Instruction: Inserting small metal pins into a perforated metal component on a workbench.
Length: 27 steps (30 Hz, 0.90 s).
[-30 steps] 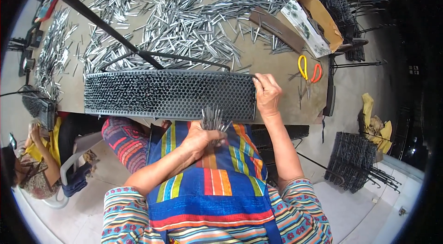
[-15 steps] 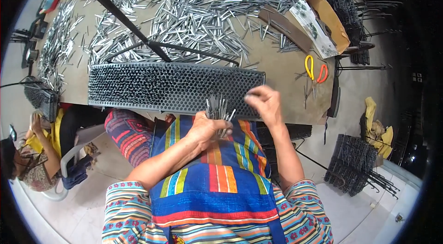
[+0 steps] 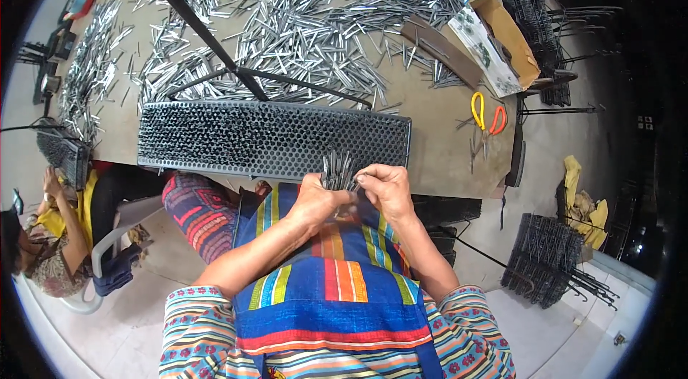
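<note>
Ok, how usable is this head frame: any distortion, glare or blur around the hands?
Head view: strong fisheye, the long black perforated tray bows and a black rim cuts the corners; lighting even, only small glints on the loose silver metal pins; left hand and right hand fairly sharp, the bundle of thin metal pins between them slightly soft.

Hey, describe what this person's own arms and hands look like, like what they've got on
Both forearms are bare from the elbow down, and the left hand and right hand wear no gloves. I can make out no rings, watch or bracelets. Short sleeves end above the elbows, in horizontal bands of pink, teal, yellow and cream with small floral motifs. A bright striped blue, orange and yellow apron covers the lap.
</note>
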### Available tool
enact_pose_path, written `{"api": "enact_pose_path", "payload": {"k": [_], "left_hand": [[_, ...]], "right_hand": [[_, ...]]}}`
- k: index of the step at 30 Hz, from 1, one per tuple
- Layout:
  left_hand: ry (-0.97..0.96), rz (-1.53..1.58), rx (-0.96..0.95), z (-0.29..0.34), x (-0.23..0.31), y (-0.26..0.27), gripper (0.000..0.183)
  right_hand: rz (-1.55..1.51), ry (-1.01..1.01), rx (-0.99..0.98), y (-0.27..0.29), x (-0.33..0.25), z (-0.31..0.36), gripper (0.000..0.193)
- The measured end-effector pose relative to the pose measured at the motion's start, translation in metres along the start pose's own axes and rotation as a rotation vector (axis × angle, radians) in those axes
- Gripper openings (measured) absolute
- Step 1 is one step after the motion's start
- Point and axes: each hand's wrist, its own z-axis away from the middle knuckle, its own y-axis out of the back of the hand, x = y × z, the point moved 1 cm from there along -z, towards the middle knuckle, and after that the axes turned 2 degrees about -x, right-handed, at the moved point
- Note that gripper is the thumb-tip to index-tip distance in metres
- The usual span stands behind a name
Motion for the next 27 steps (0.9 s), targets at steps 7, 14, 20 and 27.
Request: {"api": "enact_pose_path", "payload": {"k": [7, 14, 20, 27], "left_hand": [[-0.009, -0.080, 0.007, 0.004, -0.001, 0.008, 0.012], [0.043, 0.049, 0.038, 0.005, -0.003, 0.010, 0.012], [0.003, 0.078, 0.077, -0.005, -0.001, 0.011, 0.010], [0.019, 0.125, 0.077, -0.010, 0.006, 0.009, 0.015]], "right_hand": [[-0.054, 0.083, 0.132, 0.003, -0.006, -0.014, 0.004], [0.133, 0.517, 0.362, 0.005, -0.020, -0.057, 0.004], [0.690, 0.770, 0.417, 0.001, -0.022, -0.077, 0.008], [1.139, 0.823, 0.355, -0.011, -0.039, -0.074, 0.012]]}}
